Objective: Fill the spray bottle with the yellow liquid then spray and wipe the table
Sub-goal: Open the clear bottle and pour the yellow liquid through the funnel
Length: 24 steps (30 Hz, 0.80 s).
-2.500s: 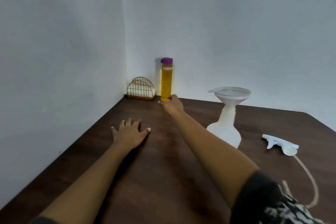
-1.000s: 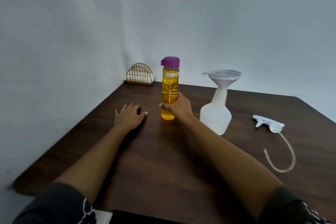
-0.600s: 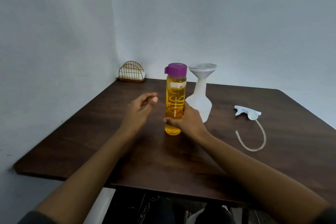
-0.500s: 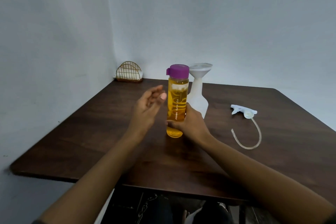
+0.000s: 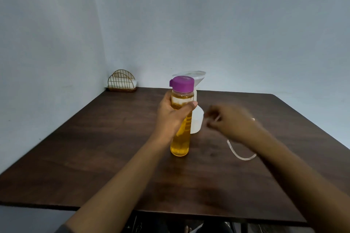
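Yellow-liquid bottle (image 5: 180,138) (purple-capped) stands upright in left grip (image 5: 173,117); blurred right hand (image 5: 231,123) empty beside.

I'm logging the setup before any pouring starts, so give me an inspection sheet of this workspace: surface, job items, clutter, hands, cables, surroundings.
Surface: dark wooden table, no spills or wet patches seen.
Job's things: yellow liquid bottle upright, purple cap on. White spray bottle behind it, funnel in its neck. Sprayer head mostly hidden by the right hand; its dip tube lies curled on the table.
Clutter: gold wire holder in the far left corner, something white inside.
Hands: left hand wrapped around the yellow bottle; right hand blurred, off the bottle, grip unclear.
Cables: nothing seen.
Surroundings: plain pale walls meeting at a corner.
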Tool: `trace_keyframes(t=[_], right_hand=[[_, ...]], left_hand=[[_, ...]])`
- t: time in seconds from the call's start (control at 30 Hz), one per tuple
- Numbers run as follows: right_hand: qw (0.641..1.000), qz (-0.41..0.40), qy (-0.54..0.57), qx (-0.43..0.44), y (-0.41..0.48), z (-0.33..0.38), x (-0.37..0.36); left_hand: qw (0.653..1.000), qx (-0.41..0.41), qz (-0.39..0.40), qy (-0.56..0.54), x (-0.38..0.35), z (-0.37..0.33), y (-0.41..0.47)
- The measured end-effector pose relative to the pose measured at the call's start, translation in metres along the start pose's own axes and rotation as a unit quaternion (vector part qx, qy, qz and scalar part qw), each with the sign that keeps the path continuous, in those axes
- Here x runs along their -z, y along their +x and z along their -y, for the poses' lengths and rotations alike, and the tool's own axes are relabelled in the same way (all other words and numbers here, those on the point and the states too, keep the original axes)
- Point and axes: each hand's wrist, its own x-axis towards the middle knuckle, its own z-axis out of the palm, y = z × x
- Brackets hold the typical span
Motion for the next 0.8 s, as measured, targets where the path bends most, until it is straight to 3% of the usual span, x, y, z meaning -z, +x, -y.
trace_keyframes(t=[0.07,0.13,0.33,0.6,0.8], right_hand=[[0.99,-0.121,0.066,0.031,0.002,0.004,0.033],[0.974,-0.177,0.102,0.096,0.011,0.016,0.052],[0.981,0.005,0.019,0.191,0.057,0.043,0.059],[0.98,0.021,0.03,0.195,0.073,0.045,0.052],[0.977,-0.052,0.083,0.192,0.075,0.039,0.031]], left_hand=[[1.0,-0.013,-0.002,-0.005,-0.002,0.004,0.0],[1.0,-0.029,-0.01,0.001,-0.005,0.006,-0.001],[0.997,-0.07,-0.045,-0.004,-0.011,0.01,-0.001],[0.997,-0.073,-0.014,-0.011,-0.009,0.019,0.007],[0.997,-0.064,0.036,-0.035,-0.006,0.027,0.017]])
